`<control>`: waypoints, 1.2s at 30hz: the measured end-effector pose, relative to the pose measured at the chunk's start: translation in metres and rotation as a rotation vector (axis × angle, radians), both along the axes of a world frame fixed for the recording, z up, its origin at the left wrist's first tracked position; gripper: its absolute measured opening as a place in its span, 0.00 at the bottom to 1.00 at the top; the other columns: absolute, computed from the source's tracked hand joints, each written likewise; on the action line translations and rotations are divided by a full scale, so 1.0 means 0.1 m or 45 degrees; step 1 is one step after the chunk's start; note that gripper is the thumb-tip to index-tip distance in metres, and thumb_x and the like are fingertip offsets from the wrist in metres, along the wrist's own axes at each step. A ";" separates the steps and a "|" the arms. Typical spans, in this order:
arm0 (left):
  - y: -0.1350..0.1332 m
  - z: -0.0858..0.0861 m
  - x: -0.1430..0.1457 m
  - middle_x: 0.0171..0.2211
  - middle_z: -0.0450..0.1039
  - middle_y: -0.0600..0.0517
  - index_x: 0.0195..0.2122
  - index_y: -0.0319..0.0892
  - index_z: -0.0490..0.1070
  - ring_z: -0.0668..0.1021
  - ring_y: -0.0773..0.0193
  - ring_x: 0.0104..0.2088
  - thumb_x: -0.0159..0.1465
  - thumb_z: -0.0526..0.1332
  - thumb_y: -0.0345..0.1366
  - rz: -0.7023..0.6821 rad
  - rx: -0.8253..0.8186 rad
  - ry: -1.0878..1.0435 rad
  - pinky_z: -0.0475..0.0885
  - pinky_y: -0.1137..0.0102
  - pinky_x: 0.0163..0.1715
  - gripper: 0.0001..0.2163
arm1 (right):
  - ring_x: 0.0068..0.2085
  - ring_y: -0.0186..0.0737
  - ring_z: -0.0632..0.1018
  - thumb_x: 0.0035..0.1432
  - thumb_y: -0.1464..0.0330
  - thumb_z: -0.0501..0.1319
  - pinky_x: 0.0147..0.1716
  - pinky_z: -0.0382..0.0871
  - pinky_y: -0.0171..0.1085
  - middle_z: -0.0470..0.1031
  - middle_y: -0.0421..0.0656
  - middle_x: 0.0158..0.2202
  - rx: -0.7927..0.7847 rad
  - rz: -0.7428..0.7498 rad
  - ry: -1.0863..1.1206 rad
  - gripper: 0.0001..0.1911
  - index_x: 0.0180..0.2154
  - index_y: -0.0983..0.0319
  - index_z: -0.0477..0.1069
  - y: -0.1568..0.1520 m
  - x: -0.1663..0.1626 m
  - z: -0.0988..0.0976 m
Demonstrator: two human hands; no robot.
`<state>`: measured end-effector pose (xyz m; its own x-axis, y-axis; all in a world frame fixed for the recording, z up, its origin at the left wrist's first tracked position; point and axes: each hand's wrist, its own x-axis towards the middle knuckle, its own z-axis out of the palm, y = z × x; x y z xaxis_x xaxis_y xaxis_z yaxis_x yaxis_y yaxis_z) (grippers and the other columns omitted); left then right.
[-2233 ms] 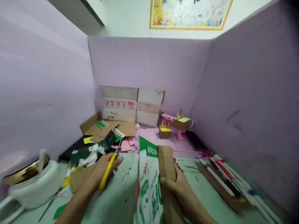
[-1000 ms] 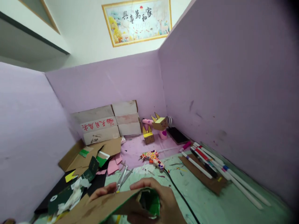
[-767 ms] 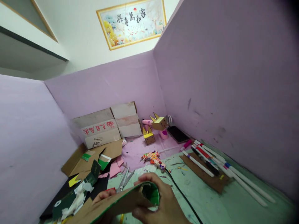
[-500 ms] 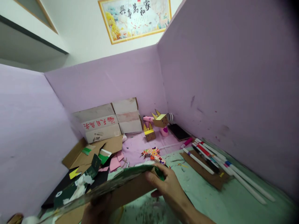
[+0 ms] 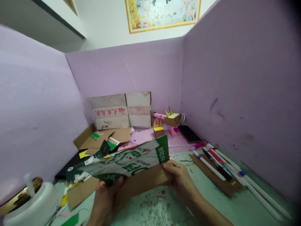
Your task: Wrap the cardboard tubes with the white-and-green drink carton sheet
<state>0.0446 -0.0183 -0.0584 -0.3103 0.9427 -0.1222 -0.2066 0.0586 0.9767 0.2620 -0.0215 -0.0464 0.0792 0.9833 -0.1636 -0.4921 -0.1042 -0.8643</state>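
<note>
Both hands hold one long piece of printed cardboard (image 5: 131,163), white and green on its upper panel, plain brown on the lower flap. My left hand (image 5: 105,197) grips its lower left edge, thumb on the front. My right hand (image 5: 181,180) pinches the right end, fingers wrapped round the brown flap. The piece lies nearly level above the green mat (image 5: 211,201), tilted up to the right.
Marker pens (image 5: 218,161) lie in a row on a brown strip at right. Cardboard scraps (image 5: 98,139) and paper bits pile at left, with a white jar (image 5: 30,207) near the corner. Small cardboard figures (image 5: 172,119), a phone (image 5: 189,133) and white boxes (image 5: 122,110) stand at the back. Purple walls enclose three sides.
The left hand let go of the yellow-handled scissors and took the cardboard. The piece was bent, then turned level with its printed face toward me. The camera swung left.
</note>
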 end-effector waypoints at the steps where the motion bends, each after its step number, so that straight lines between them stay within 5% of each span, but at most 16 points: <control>1: -0.01 0.00 0.01 0.30 0.81 0.48 0.29 0.37 0.77 0.80 0.51 0.32 0.36 0.74 0.38 -0.007 0.000 -0.031 0.74 0.66 0.31 0.19 | 0.22 0.37 0.73 0.40 0.64 0.66 0.20 0.68 0.33 0.73 0.39 0.20 0.003 0.003 0.002 0.10 0.24 0.64 0.72 0.00 0.00 0.00; 17: -0.03 -0.03 0.02 0.31 0.81 0.46 0.28 0.37 0.79 0.80 0.50 0.34 0.38 0.73 0.38 0.037 0.116 0.084 0.74 0.65 0.35 0.16 | 0.22 0.38 0.72 0.39 0.57 0.68 0.21 0.62 0.33 0.75 0.39 0.19 0.022 0.006 -0.176 0.15 0.21 0.63 0.75 0.06 0.11 -0.03; 26: -0.03 0.02 0.02 0.31 0.81 0.47 0.27 0.39 0.80 0.80 0.49 0.36 0.39 0.73 0.35 -0.067 0.142 0.186 0.73 0.64 0.38 0.13 | 0.27 0.44 0.78 0.36 0.64 0.71 0.27 0.68 0.37 0.80 0.42 0.29 -0.082 0.039 -0.289 0.16 0.31 0.63 0.76 0.04 0.07 0.02; 36: 0.01 0.00 0.10 0.32 0.81 0.46 0.29 0.38 0.79 0.80 0.48 0.36 0.39 0.71 0.33 -0.134 0.114 0.148 0.73 0.61 0.39 0.14 | 0.27 0.43 0.77 0.34 0.72 0.66 0.27 0.69 0.36 0.80 0.41 0.25 -0.121 0.003 -0.210 0.13 0.29 0.63 0.76 0.05 0.02 -0.09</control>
